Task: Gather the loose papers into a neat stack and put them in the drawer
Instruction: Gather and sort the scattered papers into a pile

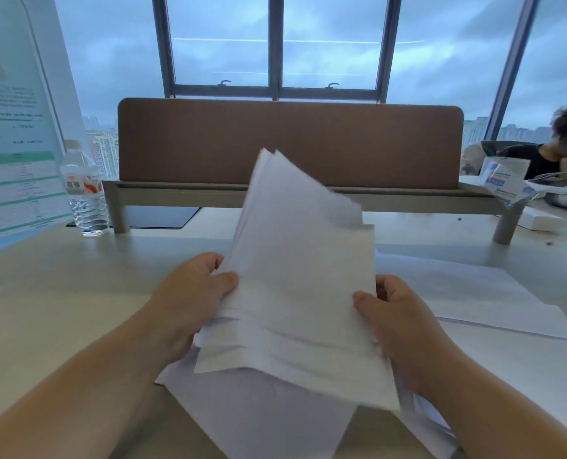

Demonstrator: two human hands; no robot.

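Observation:
A bundle of several white papers [300, 276] is lifted off the desk, its sheets fanned and uneven. My left hand [189, 299] grips the bundle's left edge with the thumb on top. My right hand [394, 323] grips the right edge, thumb on the front sheet. More loose sheets lie flat on the desk: one [474, 296] to the right and another [259, 415] under the bundle near the front edge. No drawer is in view.
A water bottle [85, 193] stands at the back left beside a tall printed sign [13, 127]. A brown divider panel [288, 140] on a shelf riser closes the desk's back. A person [560, 150] sits at the far right behind boxes [504, 180].

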